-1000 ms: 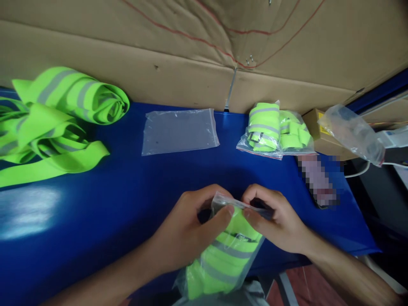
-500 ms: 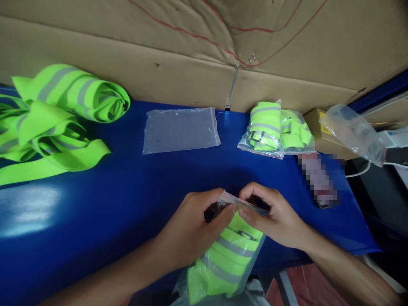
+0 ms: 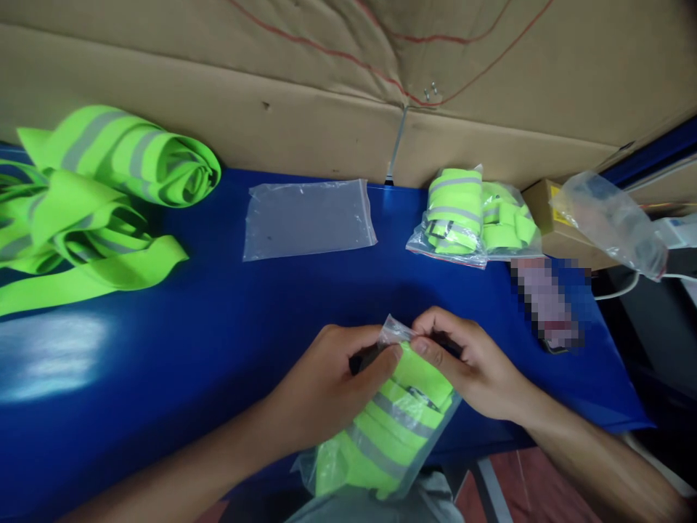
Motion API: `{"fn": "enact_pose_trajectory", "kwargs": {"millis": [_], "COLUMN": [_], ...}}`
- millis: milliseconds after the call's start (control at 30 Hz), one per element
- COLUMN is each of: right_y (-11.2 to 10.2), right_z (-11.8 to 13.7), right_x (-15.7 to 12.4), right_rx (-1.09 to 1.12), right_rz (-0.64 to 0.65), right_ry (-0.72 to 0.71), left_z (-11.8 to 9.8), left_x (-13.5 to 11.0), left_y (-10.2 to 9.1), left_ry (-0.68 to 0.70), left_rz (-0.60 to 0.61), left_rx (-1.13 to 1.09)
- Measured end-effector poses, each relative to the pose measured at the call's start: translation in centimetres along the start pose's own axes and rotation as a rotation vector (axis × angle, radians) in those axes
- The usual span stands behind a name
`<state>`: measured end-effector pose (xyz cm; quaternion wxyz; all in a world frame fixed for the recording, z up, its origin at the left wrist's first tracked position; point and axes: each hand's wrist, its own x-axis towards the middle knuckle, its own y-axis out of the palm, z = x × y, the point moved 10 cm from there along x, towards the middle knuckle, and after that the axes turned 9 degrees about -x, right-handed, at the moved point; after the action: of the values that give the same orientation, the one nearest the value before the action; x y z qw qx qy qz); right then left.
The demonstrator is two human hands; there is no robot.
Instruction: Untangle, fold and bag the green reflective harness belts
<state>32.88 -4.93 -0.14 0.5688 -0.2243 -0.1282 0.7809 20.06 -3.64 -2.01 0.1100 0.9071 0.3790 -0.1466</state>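
Between my hands hangs a clear zip bag [image 3: 393, 330] at the table's front edge, its opening end at the top. Inside it lies a folded neon-green strap [image 3: 386, 436] with grey reflective stripes and a dark buckle-like piece. My left hand [image 3: 340, 381] pinches the bag's top edge between thumb and fingers. My right hand [image 3: 471, 363] pinches the same edge, its thumb close to the left thumb. Some of the fingertips are hidden behind the plastic.
Loose neon-green reflective strapping [image 3: 109, 189] is heaped at the left. A flat clear bag [image 3: 310, 218] lies at mid-table. Filled bags [image 3: 454, 211] stand against the cardboard wall [image 3: 305, 123]. At the right are a small cardboard box [image 3: 566, 236], another clear bag [image 3: 607, 221] and a blurred-out object [image 3: 547, 305].
My right hand has shifted slightly left along the bag's top edge, nearer my left thumb. The bag's lower end has risen slightly and swung left.
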Motion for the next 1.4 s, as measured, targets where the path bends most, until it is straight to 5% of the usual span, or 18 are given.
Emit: {"fn": "enact_pose_trajectory", "kwargs": {"millis": [900, 1400], "right_y": [-0.3, 0.5], "right_z": [1.1, 0.6], "right_x": [-0.6, -0.4], "right_rx": [0.009, 0.087], "right_rz": [-0.054, 0.042], "right_ry": [-0.04, -0.033], "left_z": [0.3, 0.8], "left_x": [-0.6, -0.6], "left_y": [1.4, 1.7], "left_ry": [-0.051, -0.114], "left_rz": [0.071, 0.127], "left_rx": [0.096, 0.049]}}
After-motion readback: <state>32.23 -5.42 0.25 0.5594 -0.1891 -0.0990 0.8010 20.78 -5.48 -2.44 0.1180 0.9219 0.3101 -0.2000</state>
